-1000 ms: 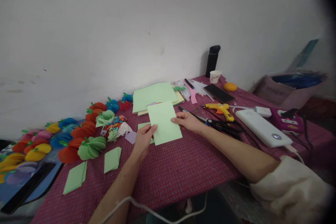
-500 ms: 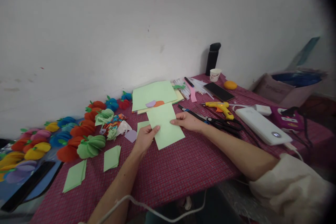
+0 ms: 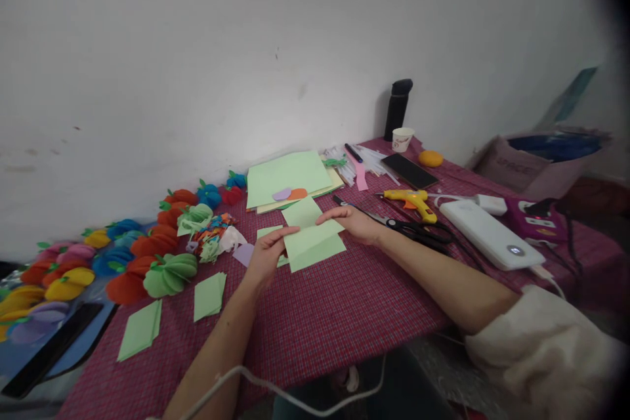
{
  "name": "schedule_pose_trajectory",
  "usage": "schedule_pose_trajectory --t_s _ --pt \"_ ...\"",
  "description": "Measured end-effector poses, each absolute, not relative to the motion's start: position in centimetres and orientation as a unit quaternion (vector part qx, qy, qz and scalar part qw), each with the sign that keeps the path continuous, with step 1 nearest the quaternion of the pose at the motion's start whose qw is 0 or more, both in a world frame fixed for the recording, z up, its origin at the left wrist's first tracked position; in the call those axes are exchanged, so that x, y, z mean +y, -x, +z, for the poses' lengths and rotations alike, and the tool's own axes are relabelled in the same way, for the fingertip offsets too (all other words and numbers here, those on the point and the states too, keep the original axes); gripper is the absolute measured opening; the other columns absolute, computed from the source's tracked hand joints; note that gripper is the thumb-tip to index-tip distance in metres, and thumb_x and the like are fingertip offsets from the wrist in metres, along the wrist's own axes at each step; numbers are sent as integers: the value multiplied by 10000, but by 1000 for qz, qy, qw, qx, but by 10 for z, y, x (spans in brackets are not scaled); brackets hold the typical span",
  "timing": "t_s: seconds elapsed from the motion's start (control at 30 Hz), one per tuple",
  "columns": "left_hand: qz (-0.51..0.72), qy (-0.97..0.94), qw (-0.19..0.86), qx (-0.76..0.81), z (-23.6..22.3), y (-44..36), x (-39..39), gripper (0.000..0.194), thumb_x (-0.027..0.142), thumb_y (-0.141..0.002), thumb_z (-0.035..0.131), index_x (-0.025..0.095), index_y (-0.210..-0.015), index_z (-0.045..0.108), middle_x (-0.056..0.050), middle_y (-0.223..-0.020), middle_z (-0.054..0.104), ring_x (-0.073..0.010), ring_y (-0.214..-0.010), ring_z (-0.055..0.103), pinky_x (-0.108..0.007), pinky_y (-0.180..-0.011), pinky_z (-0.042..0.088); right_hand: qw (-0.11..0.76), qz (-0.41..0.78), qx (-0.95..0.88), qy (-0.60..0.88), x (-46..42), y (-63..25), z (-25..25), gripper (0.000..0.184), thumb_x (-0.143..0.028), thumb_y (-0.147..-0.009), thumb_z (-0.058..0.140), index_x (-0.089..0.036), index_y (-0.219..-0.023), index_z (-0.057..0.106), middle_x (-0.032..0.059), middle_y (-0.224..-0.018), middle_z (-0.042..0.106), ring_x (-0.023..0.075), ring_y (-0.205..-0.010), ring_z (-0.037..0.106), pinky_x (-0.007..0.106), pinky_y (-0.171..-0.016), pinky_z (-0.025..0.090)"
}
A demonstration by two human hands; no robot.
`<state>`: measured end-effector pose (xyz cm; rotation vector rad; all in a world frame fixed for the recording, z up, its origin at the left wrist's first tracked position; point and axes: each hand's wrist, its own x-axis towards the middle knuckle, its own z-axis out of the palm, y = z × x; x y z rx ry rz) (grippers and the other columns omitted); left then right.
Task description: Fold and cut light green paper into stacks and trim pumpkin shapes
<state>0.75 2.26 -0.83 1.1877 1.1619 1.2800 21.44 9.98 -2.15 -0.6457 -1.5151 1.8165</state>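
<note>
Both forearms reach forward over the surface, bare, and the hands nearly meet in front of the body. The left hand comes up from below, wrist fairly straight, thumb laid along the top and pointing inward. The right hand slants in from the side, its fingers extended toward the left. A pale, loose sleeve bunches near the right elbow.

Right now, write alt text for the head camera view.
Left hand and right hand hold a bent green sheet over a checked cloth. Paper pumpkins sit left; a yellow glue gun and scissors lie right.
</note>
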Motion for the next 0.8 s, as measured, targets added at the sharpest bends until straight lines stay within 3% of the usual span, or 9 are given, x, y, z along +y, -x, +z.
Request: schedule_pose_trajectory --t_s 0.27,0.53,0.8 --pt "513 -444 553 483 1 -13 17 303 256 -632 611 170 -920 649 -14 -683 631 -86 -528 497 -201 -504 343 321 704 -593 223 96 -214 -21 279 -233 -660 616 -146 -924 632 18 -713 637 92 -599 543 241 -594 420" --pt "538 -406 593 439 4 -16 15 141 152 -611 573 167 -728 651 29 -534 552 -63 -478 466 -180 -484 327 329 752 -536 197 96 -214 -21 171 -140 -675 529 -146 -799 646 8 -671 625 79 -565 542 198 -527 395" --pt "537 -399 610 424 4 -17 15 39 163 -631 565 160 -662 588 29 -550 548 -78 -509 491 -183 -496 340 308 769 -529 182 94 -215 -18 185 -100 -644 504 -123 -771 636 26 -702 632 104 -627 575 228 -606 434"
